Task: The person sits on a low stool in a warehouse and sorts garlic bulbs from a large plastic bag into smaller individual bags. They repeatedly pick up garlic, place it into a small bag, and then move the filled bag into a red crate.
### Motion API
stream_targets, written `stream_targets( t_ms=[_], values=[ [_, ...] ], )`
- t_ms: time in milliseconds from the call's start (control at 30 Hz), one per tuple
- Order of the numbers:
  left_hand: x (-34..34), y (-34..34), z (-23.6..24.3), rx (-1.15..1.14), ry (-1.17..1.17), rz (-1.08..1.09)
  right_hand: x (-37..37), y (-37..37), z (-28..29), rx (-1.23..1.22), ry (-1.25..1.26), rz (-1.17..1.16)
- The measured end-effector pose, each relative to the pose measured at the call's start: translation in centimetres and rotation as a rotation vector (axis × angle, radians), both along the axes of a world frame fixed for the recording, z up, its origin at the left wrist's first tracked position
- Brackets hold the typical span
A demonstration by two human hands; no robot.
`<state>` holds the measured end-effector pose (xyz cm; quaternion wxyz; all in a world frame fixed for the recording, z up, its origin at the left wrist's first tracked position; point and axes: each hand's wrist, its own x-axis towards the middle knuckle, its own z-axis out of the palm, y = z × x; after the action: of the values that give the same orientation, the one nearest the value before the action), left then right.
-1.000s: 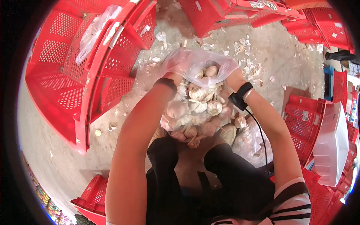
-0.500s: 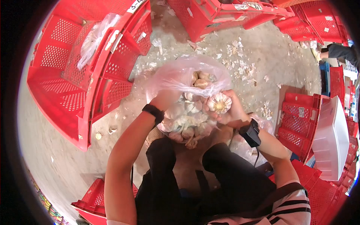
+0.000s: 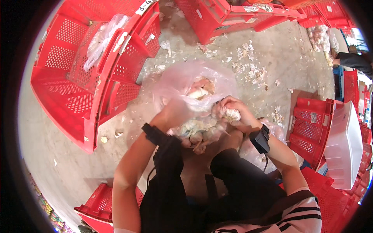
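Nearest: dark trouser legs (image 3: 243, 174), knees apart; a dark band on each wrist, the right one (image 3: 259, 140) carrying a small black box. Right hand (image 3: 237, 112): fingers curled around one garlic bulb (image 3: 232, 114), held at the right side of a clear, pinkish plastic bag (image 3: 167, 83). Left hand (image 3: 175, 113): at the bag's left side, motion-blurred; cannot tell whether its fingers grip the plastic. Bag sits in front of the knees, with more garlic (image 3: 196, 134) seen low through its film and at a gap in the film farther up. Second clear bag (image 3: 252, 150) lies beside the right knee, partly hidden by the forearm.

Beyond: concrete floor (image 3: 279, 50) with scattered papery skins (image 3: 254, 73). Large red crate (image 3: 64, 87) to the left, a clear bag (image 3: 103, 40) inside it. Right: red crate (image 3: 307, 126), white box (image 3: 344, 149) just beside it. Farthest, upper right: bagged bulbs (image 3: 319, 38) near another person's dark-clothed limb (image 3: 354, 62).
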<state>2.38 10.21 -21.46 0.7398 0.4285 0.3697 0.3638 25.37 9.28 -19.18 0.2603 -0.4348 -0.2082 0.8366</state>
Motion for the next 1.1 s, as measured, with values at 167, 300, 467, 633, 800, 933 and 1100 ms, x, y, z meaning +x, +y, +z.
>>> stream_targets(
  t_ms=[167, 300, 467, 633, 800, 933, 1100],
  values=[
    [0.6, -2.6, 3.3, -0.583, -0.484, -0.056, -0.3, 1.3, -1.3, 0.487, -0.449, 0.147],
    [1.4, -3.0, 3.8, -0.781, -0.669, 0.003, -0.9, 1.7, -3.7, 0.677, -0.587, 0.264],
    [1.5, -2.6, 3.0, -0.438, -0.264, 0.109, -0.9, 3.8, -6.3, 0.684, -0.603, 0.409],
    [0.3, -0.9, -0.2, 0.472, 0.667, 0.141, -4.8, 9.2, -7.2, 1.16, -0.803, 0.525],
    [-0.7, 0.4, -6.2, 0.784, 0.803, -0.002, -5.1, 10.8, -12.4, 1.405, -0.996, 0.665],
    [-4.2, 0.4, -7.4, 0.699, 0.984, -0.099, -6.7, 11.5, -10.5, 1.45, -1.025, 0.691],
    [-7.0, 2.8, -9.8, 0.681, 1.05, 0.028, -8.6, 12.9, -11.7, 1.524, -0.947, 0.606]
  ],
)
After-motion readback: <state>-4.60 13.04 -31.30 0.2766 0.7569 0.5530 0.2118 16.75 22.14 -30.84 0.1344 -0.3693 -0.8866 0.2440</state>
